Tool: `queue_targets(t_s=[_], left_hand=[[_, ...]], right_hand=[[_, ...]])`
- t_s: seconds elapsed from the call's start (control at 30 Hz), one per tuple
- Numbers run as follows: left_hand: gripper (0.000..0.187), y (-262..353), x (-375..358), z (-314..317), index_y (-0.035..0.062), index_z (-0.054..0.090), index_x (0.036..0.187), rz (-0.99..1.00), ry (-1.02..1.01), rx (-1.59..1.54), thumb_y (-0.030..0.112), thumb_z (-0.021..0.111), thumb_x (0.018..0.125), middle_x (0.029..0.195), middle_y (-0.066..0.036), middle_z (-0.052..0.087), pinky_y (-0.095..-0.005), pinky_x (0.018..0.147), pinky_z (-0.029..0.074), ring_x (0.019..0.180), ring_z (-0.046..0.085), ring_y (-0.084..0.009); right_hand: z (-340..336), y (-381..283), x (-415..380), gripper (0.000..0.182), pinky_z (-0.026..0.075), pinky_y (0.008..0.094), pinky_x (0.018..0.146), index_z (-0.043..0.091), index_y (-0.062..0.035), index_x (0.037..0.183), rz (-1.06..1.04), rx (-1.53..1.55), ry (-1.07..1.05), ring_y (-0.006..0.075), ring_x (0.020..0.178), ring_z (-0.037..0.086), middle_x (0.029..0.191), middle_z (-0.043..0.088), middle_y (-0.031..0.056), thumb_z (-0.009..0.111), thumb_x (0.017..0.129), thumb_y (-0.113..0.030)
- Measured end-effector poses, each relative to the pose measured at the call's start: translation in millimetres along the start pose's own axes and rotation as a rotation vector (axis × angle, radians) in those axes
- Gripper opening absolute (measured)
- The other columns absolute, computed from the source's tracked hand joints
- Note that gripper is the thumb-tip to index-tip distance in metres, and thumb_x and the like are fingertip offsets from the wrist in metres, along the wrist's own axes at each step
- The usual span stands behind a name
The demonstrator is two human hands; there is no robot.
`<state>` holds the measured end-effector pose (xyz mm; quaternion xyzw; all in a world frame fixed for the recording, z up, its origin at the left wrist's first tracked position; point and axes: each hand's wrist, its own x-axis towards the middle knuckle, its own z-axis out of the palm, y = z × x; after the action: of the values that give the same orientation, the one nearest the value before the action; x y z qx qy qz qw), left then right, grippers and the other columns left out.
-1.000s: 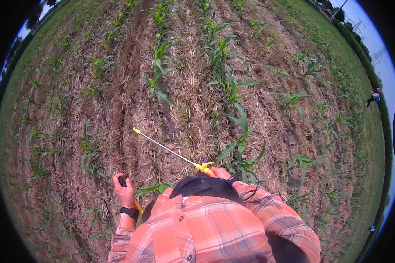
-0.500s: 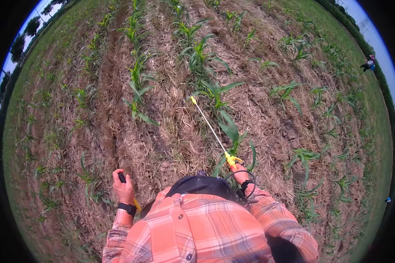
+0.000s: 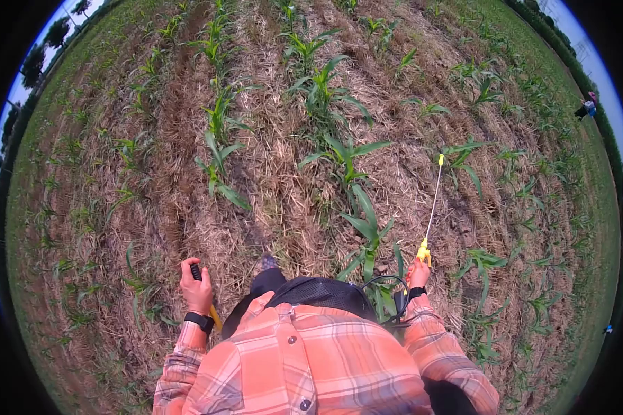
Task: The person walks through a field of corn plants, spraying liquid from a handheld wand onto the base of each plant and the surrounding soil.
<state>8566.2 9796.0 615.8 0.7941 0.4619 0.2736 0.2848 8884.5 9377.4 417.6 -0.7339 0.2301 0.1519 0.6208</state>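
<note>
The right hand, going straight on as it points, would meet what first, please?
The right hand, led by its thin yellow-tipped spray wand, would probably meet the green long-leaved plant, though depth is unclear.

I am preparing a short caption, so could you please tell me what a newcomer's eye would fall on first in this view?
The orange plaid shirt stands out first, filling the bottom middle. Next comes the thin wand, yellow at both ends, held in the right hand and pointing up the picture right of centre. At lower left, the left hand grips a black handle.
</note>
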Motion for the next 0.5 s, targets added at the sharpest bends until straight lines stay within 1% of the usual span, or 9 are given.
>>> queue_targets(t_s=[0.1, 0.13, 0.17, 0.2, 0.23, 0.3, 0.4, 0.43, 0.5], left_hand=[[0.02, -8.8, 20.0, 8.8, 0.0046, 0.046, 0.089, -0.006, -0.025, -0.022, 0.001, 0.053, 0.07, 0.071, -0.009, 0.046, -0.0305, 0.058, 0.039, 0.061, 0.047, -0.0205], [0.02, -13.9, 28.2, 12.1, 0.0043, 0.046, 0.089, 0.01, -0.022, -0.048, 0.001, 0.053, 0.07, 0.072, -0.009, 0.047, -0.0305, 0.059, 0.039, 0.062, 0.048, -0.0216], [0.02, -19.0, 35.8, 12.6, 0.004, 0.046, 0.089, 0.023, -0.015, -0.072, 0.001, 0.053, 0.07, 0.073, -0.01, 0.047, -0.0306, 0.06, 0.039, 0.063, 0.049, -0.0226], [0.02, -19.3, 42.5, 11.6, 0.0041, 0.047, 0.089, -0.016, -0.02, -0.068, 0.001, 0.053, 0.07, 0.072, -0.011, 0.048, -0.0315, 0.06, 0.039, 0.063, 0.049, -0.0247], [0.02, -19.3, 49.4, 9.4, 0.0041, 0.047, 0.089, -0.03, -0.007, -0.068, 0.001, 0.053, 0.07, 0.072, -0.011, 0.048, -0.0315, 0.06, 0.039, 0.063, 0.049, -0.0247], [0.02, -20.8, 63.7, 3.0, 0.0042, 0.047, 0.089, -0.09, -0.029, -0.112, 0.001, 0.053, 0.07, 0.072, -0.011, 0.047, -0.0325, 0.061, 0.04, 0.064, 0.049, -0.0263], [0.019, -38.2, 83.2, -0.6, 0.0045, 0.047, 0.088, -0.099, -0.011, -0.098, 0.002, 0.053, 0.07, 0.072, -0.012, 0.048, -0.0333, 0.062, 0.04, 0.064, 0.049, -0.0273], [0.019, -42.2, 88.7, -2.4, 0.0045, 0.047, 0.088, -0.092, -0.003, -0.083, 0.002, 0.053, 0.07, 0.073, -0.012, 0.049, -0.0335, 0.062, 0.04, 0.065, 0.049, -0.0275], [0.019, -57.7, 99.4, -3.7, 0.0045, 0.047, 0.088, -0.102, 0.016, -0.141, 0.002, 0.053, 0.07, 0.073, -0.012, 0.049, -0.0336, 0.062, 0.04, 0.065, 0.049, -0.0275]], right_hand=[[1.4, -10.3, 10.0, 0.025, 0.03, 0.0254, 0.026, 0.043, -0.0059, 0.07, 0.021, 0.096, 0.13, 0.0105, 0.032, 0.037, 0.049, 0.043, 0.0026, 0.047, 0.083, -0.027], [4.8, -10.6, 13.4, 0.024, 0.03, 0.0256, 0.026, 0.043, -0.0064, 0.068, -0.004, 0.11, 0.167, 0.0108, 0.032, 0.036, 0.049, 0.043, 0.0026, 0.048, 0.082, -0.025], [8.6, -11.8, 16.5, 0.016, 0.031, 0.0268, 0.028, 0.047, -0.0047, 0.074, 0.016, 0.107, 0.168, 0.0133, 0.035, 0.038, 0.052, 0.042, 0.0042, 0.046, 0.079, -0.02], [18.6, -19.0, 13.4, 0.019, 0.03, 0.0262, 0.027, 0.045, -0.0056, 0.07, 0.027, 0.105, 0.174, 0.0123, 0.033, 0.037, 0.05, 0.042, 0.0035, 0.046, 0.08, -0.022], [29.2, -26.3, 10.6, 0.024, 0.03, 0.0255, 0.026, 0.043, -0.0064, 0.066, 0.038, 0.102, 0.181, 0.0114, 0.032, 0.036, 0.049, 0.042, 0.0028, 0.046, 0.081, -0.024], [59.5, -36.2, 6.9, 0.024, 0.029, 0.0257, 0.026, 0.044, -0.0062, 0.066, 0.034, 0.064, 0.161, 0.0115, 0.032, 0.035, 0.047, 0.041, 0.0027, 0.047, 0.081, -0.025], [113.9, -49.8, -0.9, 0.026, 0.029, 0.0258, 0.026, 0.044, -0.0052, 0.064, 0.025, -0.007, 0.023, 0.0117, 0.03, 0.034, 0.044, 0.039, 0.0024, 0.046, 0.081, -0.024], [133.5, -52.8, -4.9, 0.023, 0.029, 0.0253, 0.026, 0.044, -0.0047, 0.066, 0.051, -0.01, -0.051, 0.0113, 0.031, 0.035, 0.046, 0.041, 0.0025, 0.046, 0.082, -0.022], [178.3, -64.2, -20.5, 0.023, 0.03, 0.0246, 0.027, 0.044, -0.0048, 0.069, 0.031, -0.032, -0.123, 0.0102, 0.032, 0.036, 0.049, 0.042, 0.0024, 0.047, 0.082, -0.023]])
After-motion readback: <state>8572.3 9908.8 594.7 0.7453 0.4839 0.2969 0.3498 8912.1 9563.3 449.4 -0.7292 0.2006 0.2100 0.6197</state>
